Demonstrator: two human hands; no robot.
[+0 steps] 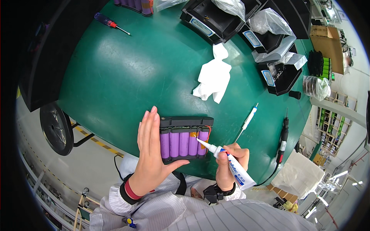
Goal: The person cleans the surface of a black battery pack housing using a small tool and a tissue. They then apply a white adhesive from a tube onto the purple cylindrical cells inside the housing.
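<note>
A battery pack (pixel 179 144) with a row of purple cells between black end frames is at the near edge of the green table. My left hand (pixel 151 150) holds it, fingers stretched along its left side and thumb along its near edge. In my right hand (pixel 228 163) is a white and blue glue tube (pixel 238 171), pinched between thumb and fingers. The tube's long nozzle points up and left, its tip at the cells near a patch of amber tape (pixel 193 135). A red wire (pixel 209 133) runs down the pack's right side.
White crumpled wipes (pixel 214 75) lie beyond the pack. To the right are a white pen-like tool (pixel 249 118) and a black corded screwdriver (pixel 283 138). Black bins (pixel 221 32) with plastic bags stand at the far right. A hand screwdriver (pixel 111 24) and more purple cells (pixel 133 4) are far left.
</note>
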